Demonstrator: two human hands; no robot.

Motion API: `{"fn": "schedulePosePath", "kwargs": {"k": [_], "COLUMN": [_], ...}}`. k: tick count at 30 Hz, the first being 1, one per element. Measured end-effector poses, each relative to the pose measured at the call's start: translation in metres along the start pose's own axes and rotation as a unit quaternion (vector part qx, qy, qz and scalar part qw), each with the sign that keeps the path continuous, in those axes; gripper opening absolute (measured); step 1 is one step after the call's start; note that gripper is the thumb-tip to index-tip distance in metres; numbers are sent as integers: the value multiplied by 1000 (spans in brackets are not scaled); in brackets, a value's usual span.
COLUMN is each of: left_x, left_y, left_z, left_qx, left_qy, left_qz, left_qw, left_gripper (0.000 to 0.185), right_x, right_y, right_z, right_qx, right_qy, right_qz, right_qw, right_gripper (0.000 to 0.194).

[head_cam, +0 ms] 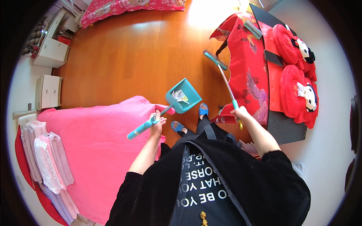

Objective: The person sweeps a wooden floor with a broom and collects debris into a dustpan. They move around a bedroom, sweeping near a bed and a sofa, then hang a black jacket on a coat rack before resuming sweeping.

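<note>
My left hand [157, 123] is closed around the handle of a teal long-handled dustpan [190, 89], whose grip end points down and left over the bed. Crumpled white litter [178, 96] with a yellow patch lies in the pan. On the right, my right hand [241, 113] grips the upper handle of a broom [226, 77] with a thin metal shaft. The teal broom head [214, 60] is by the leg of the cloth-covered table, apart from the dustpan. Both of my feet, in blue slippers [203, 109], stand between the two tools.
A bed with a pink sheet [107, 135] is at the left, with folded bedding [49, 161] on it. A table under a red patterned cloth [246, 82] stands right, beside a black board and red doll cushions [294, 93]. White cabinets [49, 91] stand far left.
</note>
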State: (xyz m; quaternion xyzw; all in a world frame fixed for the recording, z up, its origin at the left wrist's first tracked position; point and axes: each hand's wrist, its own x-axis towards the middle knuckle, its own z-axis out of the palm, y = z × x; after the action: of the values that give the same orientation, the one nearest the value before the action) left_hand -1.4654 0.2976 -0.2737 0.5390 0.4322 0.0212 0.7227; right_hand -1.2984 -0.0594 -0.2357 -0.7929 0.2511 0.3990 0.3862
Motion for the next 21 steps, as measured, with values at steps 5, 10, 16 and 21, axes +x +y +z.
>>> {"fn": "schedulePosePath", "kwargs": {"k": [5, 10, 16, 21], "left_x": [-9, -5, 7, 22], "left_y": [-4, -23, -38, -51], "left_z": [12, 4, 13, 10], "left_qx": [2, -3, -8, -9], "left_qy": [-11, 15, 34, 44], "left_qz": [-14, -28, -39, -34], "left_qw": [1000, 999, 999, 998], "left_gripper": [36, 38, 38, 39], "right_x": [94, 47, -47, -92], "right_y": [-31, 21, 60, 47], "right_z": [6, 45, -12, -32], "right_qx": [-91, -197, 4, 165], "right_qy": [-1, 5, -107, -101], "right_qz": [65, 8, 127, 165], "right_qw": [994, 980, 986, 967], "right_gripper": [14, 14, 16, 18]}}
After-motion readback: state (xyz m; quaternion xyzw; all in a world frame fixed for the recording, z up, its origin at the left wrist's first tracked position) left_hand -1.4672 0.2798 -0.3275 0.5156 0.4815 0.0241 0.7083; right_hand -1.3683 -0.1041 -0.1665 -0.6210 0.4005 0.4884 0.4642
